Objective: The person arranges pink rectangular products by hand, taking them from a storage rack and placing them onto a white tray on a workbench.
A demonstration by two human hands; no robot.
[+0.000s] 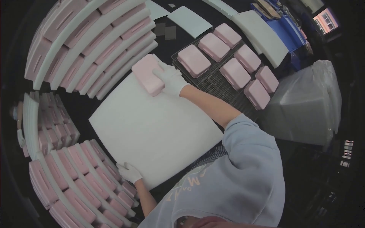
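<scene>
A pink, round-cornered rectangular case [146, 75] is in my right hand [170, 79], which wears a white glove and wraps around its right side. The case is held over the far end of a white sheet [156, 133] that spreads out in front of me. My left hand [129, 173], also white-gloved, is at the sheet's near-left edge, its fingers apart and beside a layered stack of pink cases [89, 192]. To the right of my right hand, several matching cases [194, 60] sit on a dark mesh rack [218, 85].
A tall stack of pink cases between white sheets [89, 41] rises at far left, with another stack [53, 121] behind. Pale boards [190, 21] lie at the back. A plastic-covered block [304, 106] and blue bins [283, 30] are on the right. Another person's gloved hand [20, 138] shows at the left edge.
</scene>
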